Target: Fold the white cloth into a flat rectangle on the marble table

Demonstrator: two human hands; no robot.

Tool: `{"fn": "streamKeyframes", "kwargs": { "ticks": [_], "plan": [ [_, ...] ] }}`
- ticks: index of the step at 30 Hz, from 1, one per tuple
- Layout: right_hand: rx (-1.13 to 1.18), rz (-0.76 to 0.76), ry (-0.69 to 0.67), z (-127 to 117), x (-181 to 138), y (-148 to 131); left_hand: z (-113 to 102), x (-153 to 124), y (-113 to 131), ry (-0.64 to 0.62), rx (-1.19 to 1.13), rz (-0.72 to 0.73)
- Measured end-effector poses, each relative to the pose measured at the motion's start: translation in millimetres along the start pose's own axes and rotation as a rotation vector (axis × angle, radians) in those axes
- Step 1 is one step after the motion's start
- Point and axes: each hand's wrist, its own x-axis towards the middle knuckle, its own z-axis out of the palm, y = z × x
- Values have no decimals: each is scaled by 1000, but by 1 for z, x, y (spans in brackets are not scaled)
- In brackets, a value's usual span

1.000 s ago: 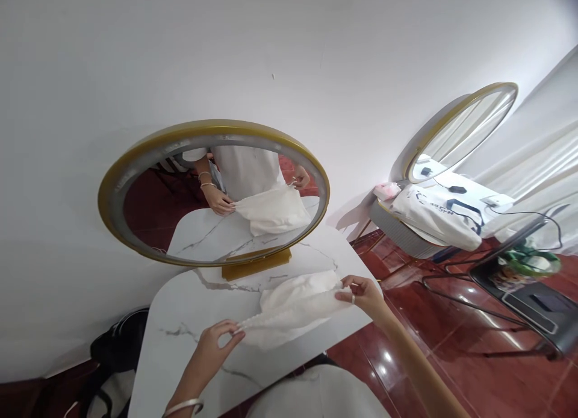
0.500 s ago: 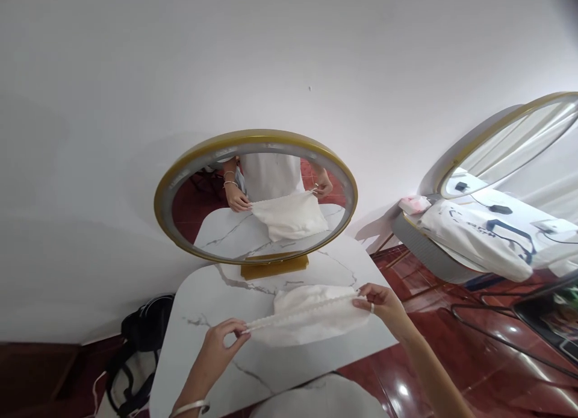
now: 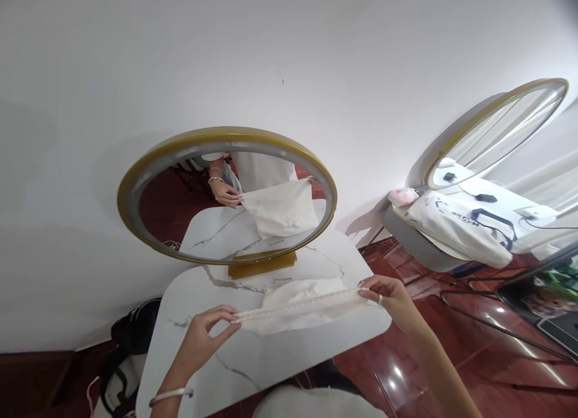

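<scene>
A thin white cloth [image 3: 300, 315] with a finely notched edge is stretched taut above the white marbled table [image 3: 180, 358]. Its left end is pinched between the thumb and fingers of my left hand [image 3: 203, 340], which has a white bangle at the wrist. At the other end, my right hand [image 3: 391, 300], with a ring on one finger, grips the corner between thumb and fingertips. The rest of the cloth hangs down and sags behind that edge. Beyond it stands an oval gold-rimmed mirror [image 3: 244, 135], reflecting the cloth and one hand.
The mirror's gold base [image 3: 262, 265] stands on the table's far side against the wall. At right, a second table carries a printed white bag [image 3: 460, 222], a tissue pack [image 3: 403, 196] and another mirror [image 3: 497, 135]. A black bag [image 3: 135, 327] lies at left.
Both hands have spread further apart, pulling the edge of the cloth tighter. The view has shifted right, so the mirror and table sit further left.
</scene>
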Motion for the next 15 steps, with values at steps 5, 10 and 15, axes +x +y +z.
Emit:
{"fn": "streamKeyframes", "kwargs": {
  "ticks": [5, 10, 15],
  "plan": [
    [-5, -132, 90, -28, 5, -10, 11, 12, 32, 91, 92, 20],
    [-25, -177, 82, -64, 16, -18, 37, 12, 64, 150, 128, 23],
    [-142, -270, 23, -101, 22, -33, 61, 2, 90, 207, 130, 29]
  ]
}}
